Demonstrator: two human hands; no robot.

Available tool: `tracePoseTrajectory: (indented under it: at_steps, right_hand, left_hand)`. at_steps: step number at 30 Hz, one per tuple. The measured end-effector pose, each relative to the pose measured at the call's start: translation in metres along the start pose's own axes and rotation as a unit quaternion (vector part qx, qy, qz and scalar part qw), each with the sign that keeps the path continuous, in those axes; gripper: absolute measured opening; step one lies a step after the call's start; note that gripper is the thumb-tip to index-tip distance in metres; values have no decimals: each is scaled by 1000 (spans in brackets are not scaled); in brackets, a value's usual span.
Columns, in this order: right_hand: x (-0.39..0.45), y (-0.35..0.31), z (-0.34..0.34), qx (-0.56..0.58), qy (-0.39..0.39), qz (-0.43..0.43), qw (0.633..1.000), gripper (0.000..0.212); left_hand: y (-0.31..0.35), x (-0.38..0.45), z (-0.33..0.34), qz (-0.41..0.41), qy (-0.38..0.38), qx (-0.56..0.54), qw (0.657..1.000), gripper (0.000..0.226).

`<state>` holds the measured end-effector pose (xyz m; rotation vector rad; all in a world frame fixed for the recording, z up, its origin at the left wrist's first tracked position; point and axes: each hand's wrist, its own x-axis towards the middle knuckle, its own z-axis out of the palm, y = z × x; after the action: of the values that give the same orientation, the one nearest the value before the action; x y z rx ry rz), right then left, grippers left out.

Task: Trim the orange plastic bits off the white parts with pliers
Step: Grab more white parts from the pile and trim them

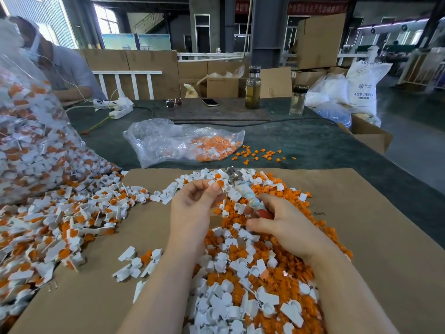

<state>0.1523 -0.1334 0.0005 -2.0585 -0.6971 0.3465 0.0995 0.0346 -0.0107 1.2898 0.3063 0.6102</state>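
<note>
Left grip pinches an untrimmed part, right grip clasps pliers; trimmed pile large, untrimmed heap remains.

Left hand raised palm-up, fingertips pinching a small white-and-orange part; right hand curling round the pliers' handles, both forearms extending forward.

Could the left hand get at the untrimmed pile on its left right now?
Probably not yet: the left hand pinches a white part near the pliers. The untrimmed pile lies open on the cardboard, nothing between.
</note>
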Motion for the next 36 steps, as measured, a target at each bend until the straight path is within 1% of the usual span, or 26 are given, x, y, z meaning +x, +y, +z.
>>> tracePoseTrajectory:
  at_steps: [4, 9, 13, 15, 19, 23, 26, 29, 31, 32, 34, 36]
  right_hand:
    - [-2, -3, 2, -21, -50, -13, 998, 40]
    - [-3, -7, 5, -26, -48, -33, 998, 34]
    - [0, -5, 10, -60, -25, -55, 996, 20]
    - [1, -4, 13, -70, -13, -62, 996, 17]
    - [4, -1, 17, -83, -8, -70, 994, 14]
    - [6, -2, 19, -95, -3, -66, 993, 17]
    - [7, -1, 19, -112, 1, -58, 992, 11]
    - [8, 1, 22, -140, 16, -60, 988, 9]
    - [7, 1, 23, -163, 36, -65, 984, 8]
    - [7, 2, 23, -173, 47, -65, 982, 12]
    - [8, 3, 23, -181, 70, -58, 979, 18]
    - [9, 6, 20, -188, 96, -45, 976, 14]
  left_hand:
    - [0, 2, -4, 28, -11, 15, 999, 3]
    - [1, 3, -8, 40, -31, 15, 999, 6]
    - [0, 3, -9, 49, -34, 8, 998, 8]
    - [0, 3, -8, 50, -30, -2, 998, 7]
    - [0, 2, -6, 51, -18, -8, 999, 6]
    - [-1, 2, -5, 46, -1, -9, 999, 9]
    - [-1, 2, -4, 37, 4, -1, 999, 10]
    - [0, 5, -6, -13, -5, -18, 1000, 8]
    - [2, 8, -11, -77, 4, -54, 996, 4]
    - [3, 10, -16, -113, 18, -91, 989, 5]
    - [10, 18, -29, -173, 72, -190, 964, 10]
    - [17, 25, -47, -189, 128, -293, 928, 12]
